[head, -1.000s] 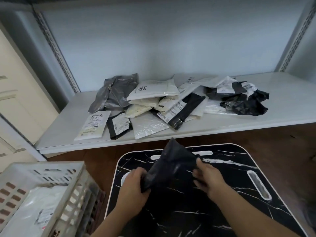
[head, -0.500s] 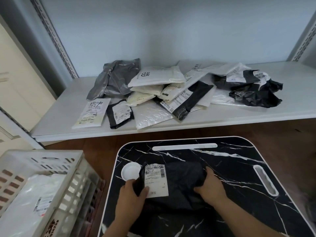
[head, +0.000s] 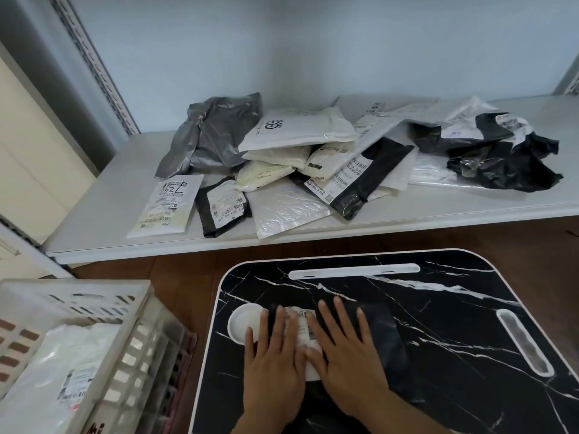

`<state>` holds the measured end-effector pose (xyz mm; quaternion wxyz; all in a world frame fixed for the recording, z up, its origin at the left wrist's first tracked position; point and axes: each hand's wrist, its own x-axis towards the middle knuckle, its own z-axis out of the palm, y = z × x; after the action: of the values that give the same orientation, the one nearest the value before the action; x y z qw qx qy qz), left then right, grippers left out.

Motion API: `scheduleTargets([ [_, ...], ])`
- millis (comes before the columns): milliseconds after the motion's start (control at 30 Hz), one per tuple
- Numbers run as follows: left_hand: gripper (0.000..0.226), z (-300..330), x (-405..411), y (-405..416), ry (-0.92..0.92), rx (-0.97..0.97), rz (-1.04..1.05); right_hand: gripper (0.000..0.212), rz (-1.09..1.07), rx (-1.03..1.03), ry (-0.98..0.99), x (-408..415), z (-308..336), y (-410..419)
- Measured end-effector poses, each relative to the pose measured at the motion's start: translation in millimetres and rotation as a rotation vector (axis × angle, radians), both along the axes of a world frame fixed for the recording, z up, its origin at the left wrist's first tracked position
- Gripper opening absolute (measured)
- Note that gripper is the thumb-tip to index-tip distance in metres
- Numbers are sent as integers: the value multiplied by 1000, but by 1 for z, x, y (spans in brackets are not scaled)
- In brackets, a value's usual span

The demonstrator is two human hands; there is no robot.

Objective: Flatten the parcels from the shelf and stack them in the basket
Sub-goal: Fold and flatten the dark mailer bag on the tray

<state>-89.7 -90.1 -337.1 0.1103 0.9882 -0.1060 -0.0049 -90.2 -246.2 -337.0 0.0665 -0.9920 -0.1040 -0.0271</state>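
A black parcel with a white label lies flat on the near left part of the black marbled tabletop, just right of a round white recess. Both hands press down on it side by side: the left hand lies palm down with straight, spread fingers over the parcel's left edge, and the right hand lies flat, fingers straight, across the label and the middle. Both forearms reach in from the near edge. To the left stands a white basket holding a white parcel. On the far shelf lies a heap of grey, white and black parcels.
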Motion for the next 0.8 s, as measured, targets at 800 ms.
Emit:
scheduleTargets([
  [800, 55, -24, -2, -3, 18, -51, -43, 56, -11, 75, 100, -8, -25, -6],
])
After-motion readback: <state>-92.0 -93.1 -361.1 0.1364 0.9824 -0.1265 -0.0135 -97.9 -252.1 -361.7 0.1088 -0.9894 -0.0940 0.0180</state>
